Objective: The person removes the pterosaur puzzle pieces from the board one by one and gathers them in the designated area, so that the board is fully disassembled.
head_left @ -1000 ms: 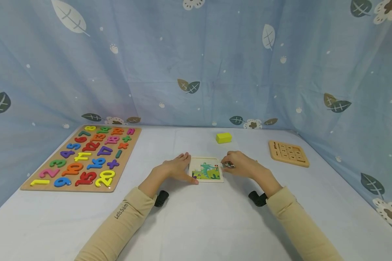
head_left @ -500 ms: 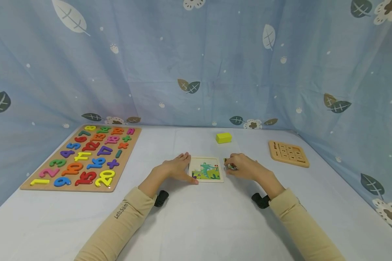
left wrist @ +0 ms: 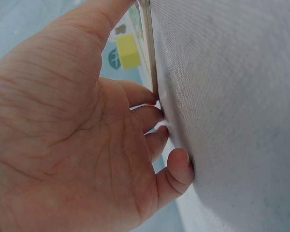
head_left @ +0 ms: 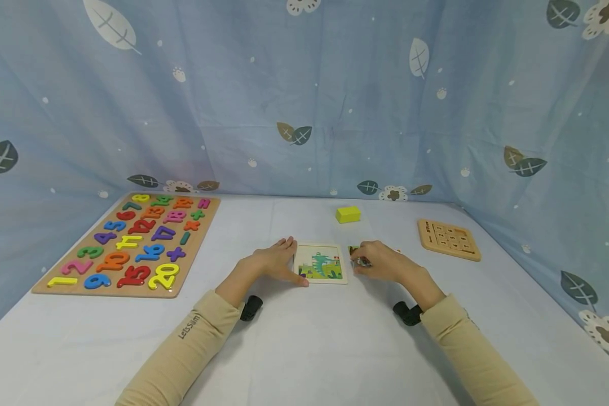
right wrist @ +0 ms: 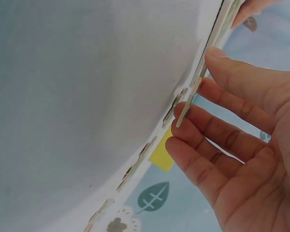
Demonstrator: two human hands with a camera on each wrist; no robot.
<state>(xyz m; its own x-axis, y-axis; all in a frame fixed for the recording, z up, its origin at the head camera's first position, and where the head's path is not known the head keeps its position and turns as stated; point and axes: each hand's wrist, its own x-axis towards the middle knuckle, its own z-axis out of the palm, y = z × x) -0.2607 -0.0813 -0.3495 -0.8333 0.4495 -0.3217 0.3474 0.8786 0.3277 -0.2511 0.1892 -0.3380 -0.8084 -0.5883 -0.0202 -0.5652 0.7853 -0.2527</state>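
Observation:
A square wooden puzzle tray lies mid-table, with a green and teal dinosaur picture filling its lower and right parts. My left hand steadies it, fingers along the left edge and thumb at the near left corner; in the left wrist view its fingertips rest on the cloth beside the tray's side. Just right of the tray, my right hand pinches a thin wooden puzzle piece between thumb and fingers. More puzzle pieces lie flat on the cloth around that hand, mostly hidden by it in the head view.
Behind the tray stands a yellow block. A large number board with colourful numerals lies at the left, and a small wooden number board at the far right. A blue patterned curtain closes off the back.
The right hand has shifted a little to the right, away from the tray's edge, with a green piece now showing by its fingertips. Left hand and tray have stayed put.

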